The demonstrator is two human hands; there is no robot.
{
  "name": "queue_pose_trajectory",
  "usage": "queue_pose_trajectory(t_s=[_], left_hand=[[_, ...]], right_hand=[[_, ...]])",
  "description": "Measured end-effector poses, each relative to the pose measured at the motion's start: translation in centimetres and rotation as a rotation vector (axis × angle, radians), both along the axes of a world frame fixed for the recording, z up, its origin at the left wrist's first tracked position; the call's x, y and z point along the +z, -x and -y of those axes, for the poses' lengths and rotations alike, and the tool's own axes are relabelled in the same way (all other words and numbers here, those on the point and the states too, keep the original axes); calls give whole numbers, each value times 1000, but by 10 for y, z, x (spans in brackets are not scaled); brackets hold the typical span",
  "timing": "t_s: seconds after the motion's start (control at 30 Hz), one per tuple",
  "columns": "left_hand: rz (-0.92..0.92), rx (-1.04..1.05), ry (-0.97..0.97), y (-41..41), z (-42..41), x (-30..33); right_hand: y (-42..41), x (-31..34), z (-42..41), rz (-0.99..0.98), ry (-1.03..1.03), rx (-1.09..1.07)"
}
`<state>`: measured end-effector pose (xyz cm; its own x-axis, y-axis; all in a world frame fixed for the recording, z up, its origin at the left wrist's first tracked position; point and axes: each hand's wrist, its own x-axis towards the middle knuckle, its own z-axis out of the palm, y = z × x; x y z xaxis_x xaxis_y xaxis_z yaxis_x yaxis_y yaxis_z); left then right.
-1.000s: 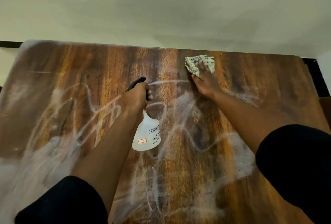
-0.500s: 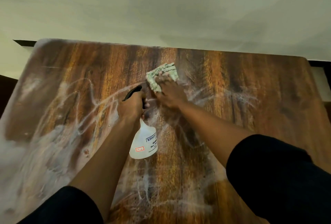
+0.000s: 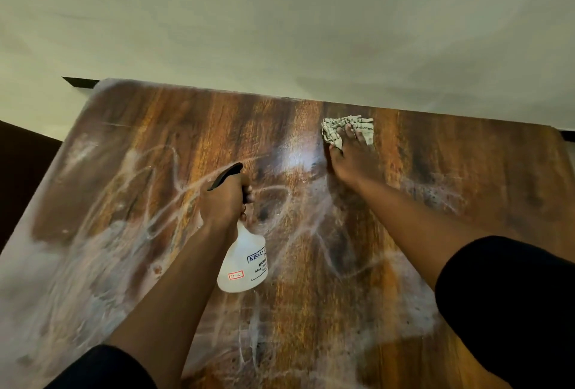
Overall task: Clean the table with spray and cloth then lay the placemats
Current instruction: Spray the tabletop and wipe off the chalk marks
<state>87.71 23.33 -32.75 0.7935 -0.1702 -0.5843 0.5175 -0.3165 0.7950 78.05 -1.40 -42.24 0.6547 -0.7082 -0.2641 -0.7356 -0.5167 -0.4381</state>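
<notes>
A white spray bottle (image 3: 244,259) is gripped by the left hand (image 3: 225,199) — fingers are curled round the neck below the black trigger head (image 3: 226,179), with the bottle body hanging down and toward the camera, above the table. The black nozzle is pointed away and to the left. The left forearm is extended from the lower left, the wrist roughly straight; a black sleeve (image 3: 102,370) is seen at the upper arm.

A crumpled pale cloth (image 3: 334,131) is pressed flat onto the wooden table (image 3: 466,171) by the right hand (image 3: 353,160). The fingers are spread and nearly straight on top of the cloth, palm down, not curled round it. The cloth is located near the far edge of the table, right of centre, just short of the wall (image 3: 280,31). The right arm is stretched well forward from the lower right, elbow nearly straight, with a black sleeve (image 3: 510,311) at the upper arm.

The two hands are held well apart — bottle hand nearer and left of centre, cloth hand farther and to the right.

The tabletop is covered in whitish streaks and loops (image 3: 102,233) over the left and middle areas; a foamy patch (image 3: 420,311) is seen beside the right arm. A glossy bright spot (image 3: 298,158) is visible just left of the cloth hand. The far strip near the wall is seen largely streak-free. No placemats are seen in view.
</notes>
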Motion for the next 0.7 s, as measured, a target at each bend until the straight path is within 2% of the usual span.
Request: queue_pose_trajectory(t_s=[0.1,0.17,0.37,0.47,0.57,0.7], left_hand=[[-4,-10,13,-12,-1,-3],[-7,-43,19,-21,-2,-5],[-31,-71,2,-57,-8,-5],[-47,-105,13,-79,-14,-4],[-40,-142,32,-96,-19,-10],[-57,-187,60,-115,-22,-17]], right_hand=[[-28,-5,-20,-25,9,-104],[-45,-5,-40,-38,25,-45],[-90,-13,-103,14,98,527],[-91,-15,-93,23,122,646],[-93,-11,-69,-32,141,611],[-108,-10,-36,-65,114,276]])
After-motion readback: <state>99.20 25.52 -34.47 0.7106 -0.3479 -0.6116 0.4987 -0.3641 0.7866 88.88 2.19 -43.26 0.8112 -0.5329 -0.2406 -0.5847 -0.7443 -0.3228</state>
